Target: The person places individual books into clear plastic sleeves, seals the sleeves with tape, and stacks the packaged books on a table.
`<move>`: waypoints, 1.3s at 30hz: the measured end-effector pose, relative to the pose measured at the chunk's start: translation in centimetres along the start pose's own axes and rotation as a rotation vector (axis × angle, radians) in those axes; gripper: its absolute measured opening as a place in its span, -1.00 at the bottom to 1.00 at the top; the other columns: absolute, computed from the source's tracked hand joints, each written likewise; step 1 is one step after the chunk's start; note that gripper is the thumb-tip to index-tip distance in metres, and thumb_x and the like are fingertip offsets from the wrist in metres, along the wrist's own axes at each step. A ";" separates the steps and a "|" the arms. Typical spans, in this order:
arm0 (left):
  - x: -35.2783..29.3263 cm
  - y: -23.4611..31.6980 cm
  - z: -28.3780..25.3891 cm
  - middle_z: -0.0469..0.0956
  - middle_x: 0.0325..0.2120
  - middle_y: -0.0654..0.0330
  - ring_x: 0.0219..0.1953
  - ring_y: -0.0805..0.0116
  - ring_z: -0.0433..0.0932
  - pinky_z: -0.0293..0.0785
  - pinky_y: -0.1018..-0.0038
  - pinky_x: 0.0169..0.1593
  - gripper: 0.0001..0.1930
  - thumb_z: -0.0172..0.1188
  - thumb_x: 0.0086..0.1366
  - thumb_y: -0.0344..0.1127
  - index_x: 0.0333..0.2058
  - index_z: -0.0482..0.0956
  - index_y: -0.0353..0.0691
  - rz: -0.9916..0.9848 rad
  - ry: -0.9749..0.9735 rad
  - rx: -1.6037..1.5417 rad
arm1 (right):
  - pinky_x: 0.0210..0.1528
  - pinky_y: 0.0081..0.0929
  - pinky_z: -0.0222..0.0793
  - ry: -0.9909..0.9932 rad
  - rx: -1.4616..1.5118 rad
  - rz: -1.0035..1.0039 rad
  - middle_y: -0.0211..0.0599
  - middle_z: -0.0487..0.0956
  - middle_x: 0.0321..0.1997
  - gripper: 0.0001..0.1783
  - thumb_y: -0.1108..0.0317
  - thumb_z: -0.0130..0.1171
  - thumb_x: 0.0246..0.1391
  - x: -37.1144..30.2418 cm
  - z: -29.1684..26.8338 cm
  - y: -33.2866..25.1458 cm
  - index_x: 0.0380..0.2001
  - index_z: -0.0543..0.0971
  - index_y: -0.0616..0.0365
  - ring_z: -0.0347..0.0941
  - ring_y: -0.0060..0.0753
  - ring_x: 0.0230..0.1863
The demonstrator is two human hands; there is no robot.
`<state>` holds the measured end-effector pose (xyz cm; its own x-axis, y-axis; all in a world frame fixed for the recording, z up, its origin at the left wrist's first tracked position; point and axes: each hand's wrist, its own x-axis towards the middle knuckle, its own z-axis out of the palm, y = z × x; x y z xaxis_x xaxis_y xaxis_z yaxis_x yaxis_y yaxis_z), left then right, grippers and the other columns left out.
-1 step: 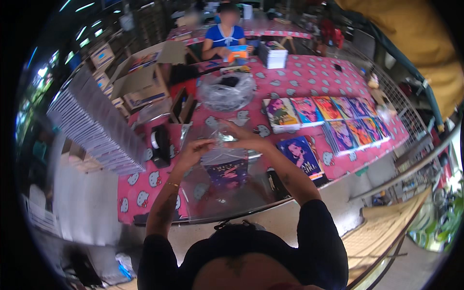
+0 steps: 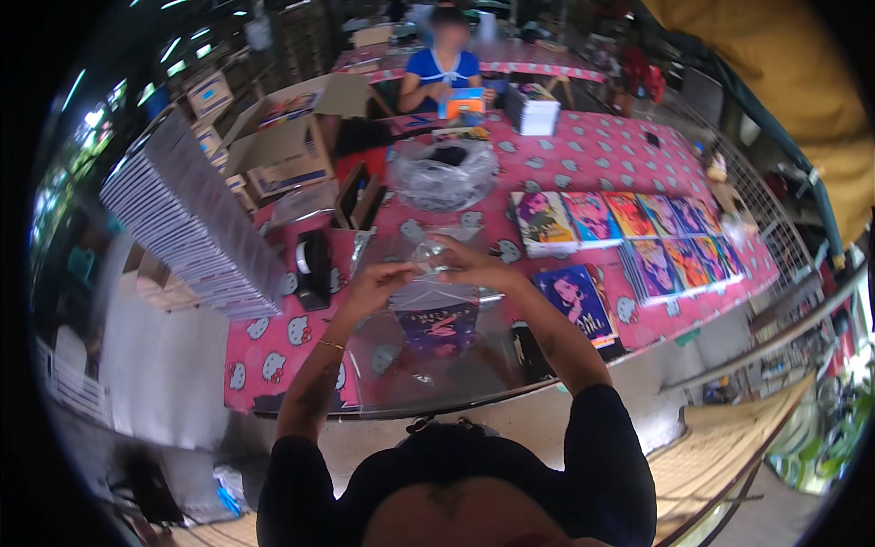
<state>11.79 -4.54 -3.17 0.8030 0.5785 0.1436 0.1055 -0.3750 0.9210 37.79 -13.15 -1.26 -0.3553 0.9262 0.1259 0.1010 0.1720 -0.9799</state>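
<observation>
The left hand (image 2: 372, 287) and right hand (image 2: 469, 265) pinch the clear bag (image 2: 428, 258); the purple book (image 2: 438, 330) (inside or under it, I cannot tell) lies nearer the body. Just 1 hard tug could tear it.

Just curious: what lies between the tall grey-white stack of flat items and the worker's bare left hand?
In the head view: a black tape dispenser with a pale roll, on the pink printed tablecloth.

The top (image 2: 456, 451) is black, short-sleeved, with a rounded neckline (image 2: 447, 477). A thin golden bracelet (image 2: 331, 345) circles the left wrist (image 2: 343, 328).
</observation>
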 end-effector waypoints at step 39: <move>1.2 -6.8 -4.6 0.66 -0.40 0.03 -0.33 0.11 0.64 0.54 0.27 -0.21 -0.78 0.23 0.21 -0.20 -0.22 0.67 -0.15 -0.170 0.797 0.694 | -0.33 -0.59 0.38 0.358 -0.167 0.098 -0.41 0.60 -0.45 -0.67 0.30 0.35 0.03 -1.9 0.4 3.0 -0.14 0.59 0.19 0.47 -0.65 -0.39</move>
<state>9.37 2.06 -7.55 0.1578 0.8742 0.4592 0.6922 -0.4296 0.5799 38.43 -14.55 -4.47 0.0064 0.9941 0.1083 0.2780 0.1023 -0.9551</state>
